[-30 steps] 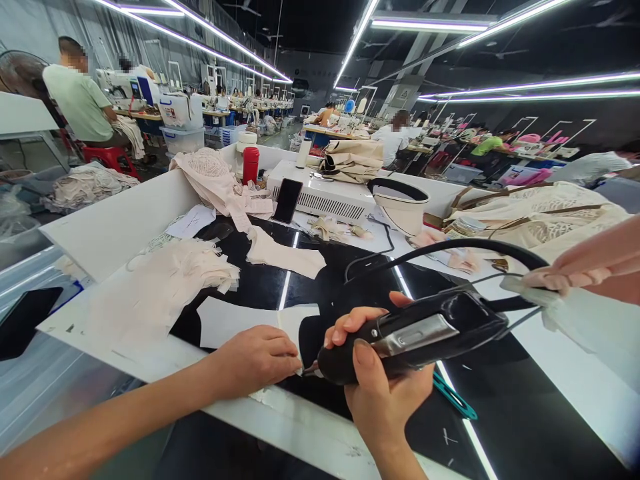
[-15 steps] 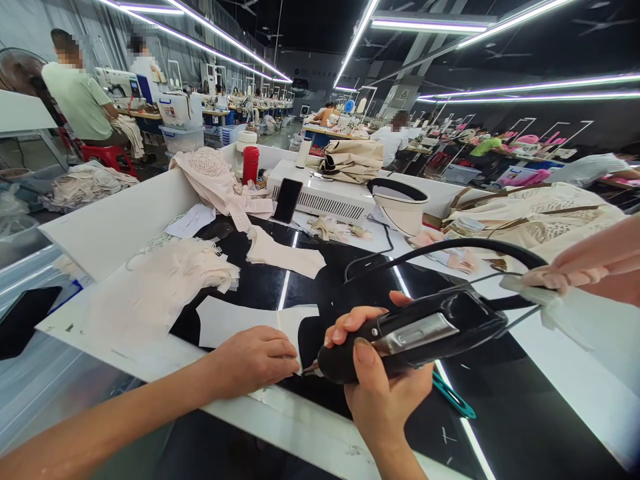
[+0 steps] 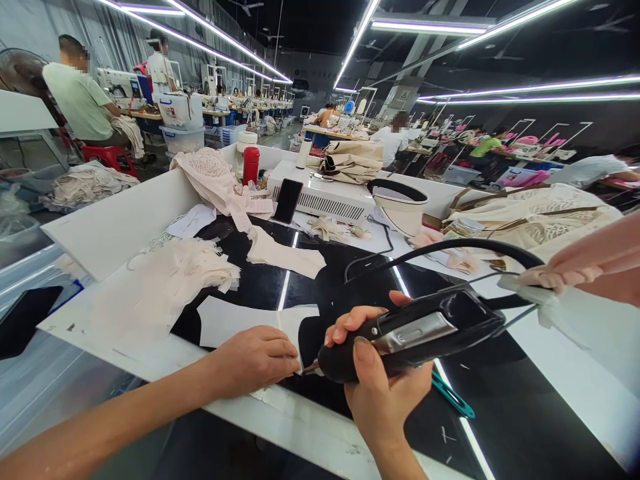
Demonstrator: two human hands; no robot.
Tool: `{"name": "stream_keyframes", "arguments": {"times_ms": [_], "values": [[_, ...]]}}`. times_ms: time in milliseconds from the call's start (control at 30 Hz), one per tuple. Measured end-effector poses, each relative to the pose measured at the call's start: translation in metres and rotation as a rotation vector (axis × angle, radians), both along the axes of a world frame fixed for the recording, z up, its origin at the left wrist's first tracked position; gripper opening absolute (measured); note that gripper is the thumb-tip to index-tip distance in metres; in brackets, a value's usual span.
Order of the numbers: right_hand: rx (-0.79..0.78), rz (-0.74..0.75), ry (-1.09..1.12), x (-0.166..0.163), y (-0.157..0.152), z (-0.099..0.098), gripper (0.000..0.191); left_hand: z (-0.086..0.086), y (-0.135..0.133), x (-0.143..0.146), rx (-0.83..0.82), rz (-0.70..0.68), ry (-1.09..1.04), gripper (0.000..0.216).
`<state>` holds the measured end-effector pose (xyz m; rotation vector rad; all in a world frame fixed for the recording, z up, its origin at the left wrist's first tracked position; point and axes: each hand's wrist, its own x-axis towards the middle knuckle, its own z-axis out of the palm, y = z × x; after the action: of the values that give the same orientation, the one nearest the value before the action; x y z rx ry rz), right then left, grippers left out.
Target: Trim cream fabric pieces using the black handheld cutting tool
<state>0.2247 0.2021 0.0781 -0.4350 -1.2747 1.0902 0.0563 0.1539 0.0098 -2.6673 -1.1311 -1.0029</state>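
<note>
A white cut fabric piece (image 3: 235,325) lies on the black glossy board (image 3: 500,393) near its front edge. My left hand (image 3: 257,360) is closed at the fabric's right end, fingers together and pressing on its edge; the fingertips' underside is hidden. My right hand (image 3: 380,387) is wrapped around a black corded hand tool (image 3: 415,333) with a metal strip along its side. Its narrow metal tip touches or nearly touches the fabric edge, right beside my left fingertips. Behind lies another pale fabric piece (image 3: 285,252), apart from both hands.
Loose pale fabric pieces (image 3: 185,273) are heaped at left. Teal thread snips (image 3: 453,397) lie right of my right hand. The tool's thick black cable (image 3: 465,243) arches to a hanging pink cloth (image 3: 575,263). A phone (image 3: 289,200) leans against a white box (image 3: 325,193).
My hands, the tool and the fabric look almost unmoved. At the back left, a standing person has changed posture, and the seated person's head has shifted slightly.
</note>
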Motion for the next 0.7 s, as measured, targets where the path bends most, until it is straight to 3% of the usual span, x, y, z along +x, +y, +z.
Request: {"name": "stream_keyframes", "arguments": {"times_ms": [700], "values": [[-0.016,-0.055,0.003,-0.0033,0.0025,0.0009,0.046,-0.0041,-0.0035,-0.0011,-0.017,0.027,0.016,0.019]]}}
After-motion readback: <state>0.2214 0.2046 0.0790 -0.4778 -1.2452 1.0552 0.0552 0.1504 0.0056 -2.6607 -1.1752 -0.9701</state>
